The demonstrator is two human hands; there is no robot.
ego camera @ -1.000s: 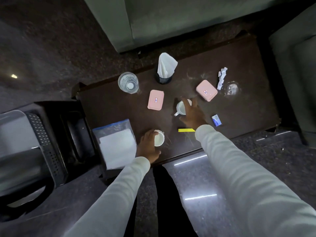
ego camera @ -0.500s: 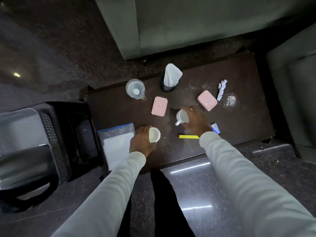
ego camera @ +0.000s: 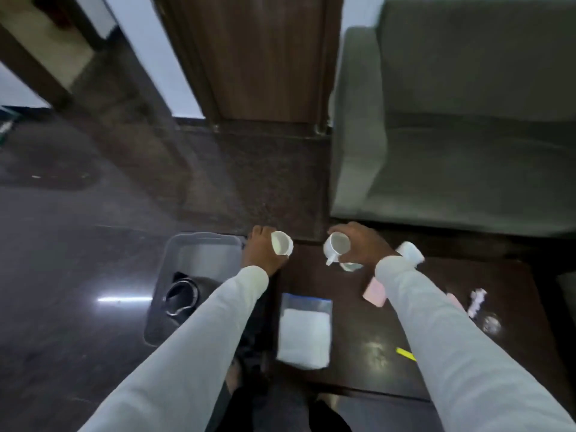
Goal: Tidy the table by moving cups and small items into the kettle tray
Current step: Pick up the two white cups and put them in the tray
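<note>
The left hand (ego camera: 263,252) has its fingers curled round a white cup (ego camera: 282,243), held tipped with its mouth toward the camera, in the air between the tray (ego camera: 174,254) and the table (ego camera: 367,353) edge. The right hand (ego camera: 361,244) grips a second white cup, the mug (ego camera: 336,244), from its far side, handle pointing down and toward the camera, lifted above the table's far left corner. The tray sits on the floor left of the table with a kettle base (ego camera: 182,297) in it, and a pink box (ego camera: 375,291), a bag (ego camera: 305,330) and a yellow strip (ego camera: 405,353) lie on the table.
</note>
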